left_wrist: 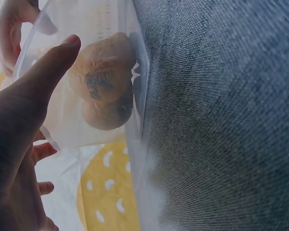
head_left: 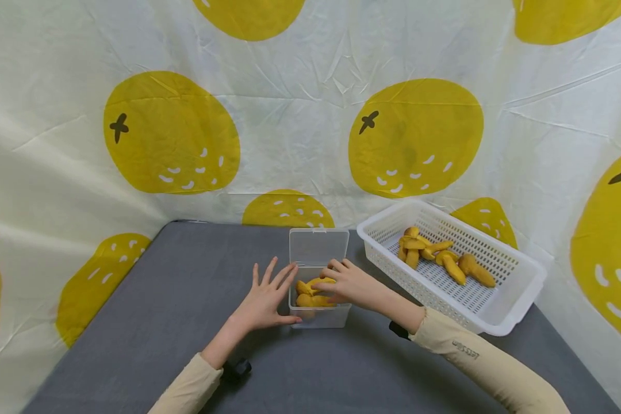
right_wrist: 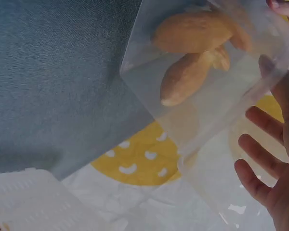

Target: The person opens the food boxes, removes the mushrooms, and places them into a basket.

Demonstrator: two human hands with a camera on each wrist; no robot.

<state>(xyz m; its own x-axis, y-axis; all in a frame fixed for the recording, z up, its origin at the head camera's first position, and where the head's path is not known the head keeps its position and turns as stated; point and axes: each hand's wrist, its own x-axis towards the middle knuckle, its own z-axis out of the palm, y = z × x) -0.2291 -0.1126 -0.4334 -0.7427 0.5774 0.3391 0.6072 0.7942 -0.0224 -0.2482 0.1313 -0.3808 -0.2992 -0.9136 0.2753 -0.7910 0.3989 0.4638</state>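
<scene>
A clear plastic box (head_left: 318,318) stands on the grey table with its hinged lid (head_left: 318,247) raised at the back. Inside lie several yellow-brown mushrooms (head_left: 310,301), which also show through the wall as blurred mushrooms (left_wrist: 106,72) in the left wrist view. My left hand (head_left: 264,302) is at the box's left side, fingers spread, thumb at the front wall. Over the box's right rim reaches my right hand (head_left: 349,283), its fingers above the mushrooms. In the right wrist view the right hand's fingers (right_wrist: 260,156) look apart, with nothing visible between them; its thumb is hidden.
A white perforated basket (head_left: 517,282) stands at the right, tilted across the table's back corner. Several more mushrooms (head_left: 452,267) lie in it. Behind the grey table (head_left: 212,259) hangs a white cloth (head_left: 295,144) printed with yellow fruit.
</scene>
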